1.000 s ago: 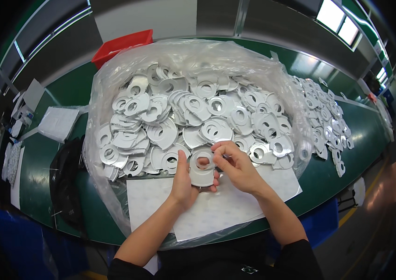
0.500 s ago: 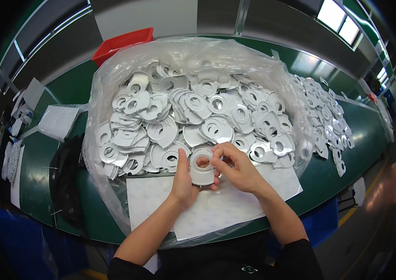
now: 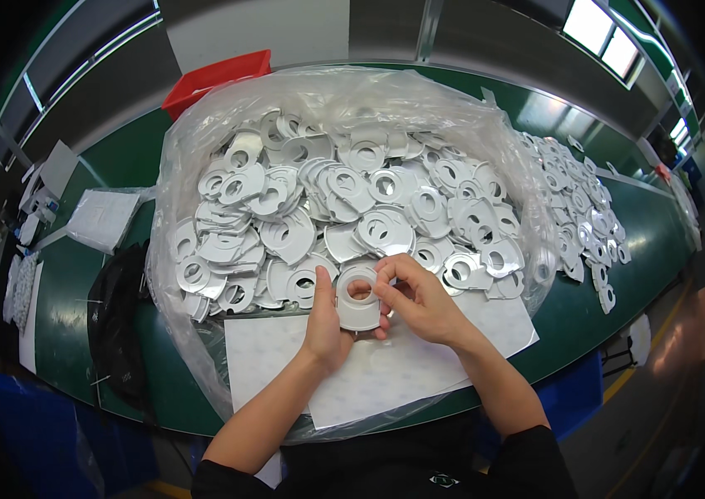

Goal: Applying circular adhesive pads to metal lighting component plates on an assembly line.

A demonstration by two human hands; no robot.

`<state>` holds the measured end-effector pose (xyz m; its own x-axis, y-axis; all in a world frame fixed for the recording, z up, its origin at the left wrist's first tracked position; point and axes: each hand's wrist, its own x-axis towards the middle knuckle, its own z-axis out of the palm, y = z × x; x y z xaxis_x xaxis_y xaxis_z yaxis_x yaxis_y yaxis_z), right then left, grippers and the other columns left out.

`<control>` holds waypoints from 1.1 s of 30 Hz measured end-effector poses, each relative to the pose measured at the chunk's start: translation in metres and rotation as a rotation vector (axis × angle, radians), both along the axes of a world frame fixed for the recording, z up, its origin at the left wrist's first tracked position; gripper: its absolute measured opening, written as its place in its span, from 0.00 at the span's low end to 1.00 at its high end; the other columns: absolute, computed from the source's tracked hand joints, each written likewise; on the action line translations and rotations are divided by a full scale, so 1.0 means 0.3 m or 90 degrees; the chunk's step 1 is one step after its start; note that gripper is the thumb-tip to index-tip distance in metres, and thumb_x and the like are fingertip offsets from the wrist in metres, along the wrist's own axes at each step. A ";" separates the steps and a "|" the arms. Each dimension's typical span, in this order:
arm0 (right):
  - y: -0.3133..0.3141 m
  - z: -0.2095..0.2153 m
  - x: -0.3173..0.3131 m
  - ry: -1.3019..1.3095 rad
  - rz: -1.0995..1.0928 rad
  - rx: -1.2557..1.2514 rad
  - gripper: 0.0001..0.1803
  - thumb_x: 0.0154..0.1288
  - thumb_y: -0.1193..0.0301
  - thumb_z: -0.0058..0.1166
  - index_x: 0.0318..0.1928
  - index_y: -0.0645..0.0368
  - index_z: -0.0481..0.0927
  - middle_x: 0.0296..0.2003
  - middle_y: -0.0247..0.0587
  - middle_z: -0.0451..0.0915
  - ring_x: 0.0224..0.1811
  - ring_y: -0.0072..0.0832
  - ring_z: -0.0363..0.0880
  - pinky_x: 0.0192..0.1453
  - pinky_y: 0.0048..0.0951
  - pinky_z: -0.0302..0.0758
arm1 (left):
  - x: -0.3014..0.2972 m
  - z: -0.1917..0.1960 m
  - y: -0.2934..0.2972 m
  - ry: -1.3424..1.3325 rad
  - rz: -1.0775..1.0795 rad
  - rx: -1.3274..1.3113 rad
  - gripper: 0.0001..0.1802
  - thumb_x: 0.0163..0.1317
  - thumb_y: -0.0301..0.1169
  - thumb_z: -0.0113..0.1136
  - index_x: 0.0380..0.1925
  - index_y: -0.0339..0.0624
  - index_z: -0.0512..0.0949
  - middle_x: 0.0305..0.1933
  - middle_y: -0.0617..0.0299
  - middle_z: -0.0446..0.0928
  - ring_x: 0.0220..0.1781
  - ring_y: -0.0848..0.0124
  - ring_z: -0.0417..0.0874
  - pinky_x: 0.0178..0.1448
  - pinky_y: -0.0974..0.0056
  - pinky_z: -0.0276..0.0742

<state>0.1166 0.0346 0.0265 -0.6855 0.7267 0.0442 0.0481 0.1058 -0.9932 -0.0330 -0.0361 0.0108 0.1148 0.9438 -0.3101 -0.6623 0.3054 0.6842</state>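
Observation:
A flat pale-grey metal plate with a large round hole (image 3: 358,315) is held upright between my hands over the white sheets (image 3: 386,374). My left hand (image 3: 327,324) grips it, thumb along its left edge and fingertips wrapped behind to its right side. At the upper right rim, the thumb and index finger of my right hand (image 3: 419,293) pinch it. Just beyond lies a big heap of similar plates (image 3: 344,187), tumbled over each other inside an opened clear plastic bag (image 3: 194,158).
More of these plates (image 3: 573,195) lie loose on the green table (image 3: 643,224) at the right. A red bin (image 3: 218,81) stands at the back left. Along the left are a wrapped white packet (image 3: 103,218) and a black cloth bag (image 3: 117,328). A blue crate (image 3: 573,403) sits below the right edge.
Almost nothing differs. The held plate and my hands have stayed in place, apart from a very slight shift left of the plate and my right fingertips.

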 end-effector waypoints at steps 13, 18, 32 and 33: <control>-0.006 0.001 -0.004 -0.024 -0.036 0.124 0.05 0.64 0.75 0.52 0.36 0.63 0.72 0.43 0.41 0.71 0.32 0.22 0.75 0.37 0.23 0.74 | 0.001 -0.012 0.004 -0.013 0.009 -0.015 0.36 0.67 0.63 0.22 0.37 0.45 0.71 0.32 0.57 0.76 0.30 0.67 0.79 0.32 0.62 0.79; -0.005 0.011 -0.009 -0.068 -0.074 0.268 0.06 0.59 0.75 0.55 0.35 0.62 0.72 0.42 0.43 0.72 0.41 0.31 0.74 0.40 0.28 0.74 | 0.001 -0.023 0.005 -0.020 0.009 -0.011 0.31 0.68 0.61 0.25 0.36 0.47 0.70 0.32 0.56 0.77 0.29 0.65 0.80 0.31 0.60 0.79; -0.016 0.008 -0.008 -0.011 -0.156 0.087 0.12 0.57 0.77 0.57 0.43 0.66 0.80 0.34 0.40 0.79 0.28 0.21 0.79 0.33 0.20 0.74 | 0.008 0.001 -0.004 0.015 0.000 0.022 0.45 0.64 0.67 0.14 0.47 0.41 0.72 0.35 0.59 0.76 0.32 0.68 0.78 0.37 0.64 0.78; -0.017 0.008 -0.009 -0.011 -0.156 0.087 0.12 0.57 0.77 0.57 0.43 0.66 0.80 0.34 0.40 0.79 0.28 0.21 0.79 0.33 0.20 0.74 | 0.010 -0.002 -0.005 0.015 -0.001 0.022 0.45 0.64 0.67 0.14 0.47 0.41 0.72 0.35 0.59 0.76 0.32 0.68 0.78 0.37 0.64 0.78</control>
<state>0.1139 0.0294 0.0289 -0.4910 0.8593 0.1433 0.1057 0.2220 -0.9693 -0.0300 -0.0376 0.0103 0.1088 0.9538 -0.2800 -0.6457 0.2820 0.7096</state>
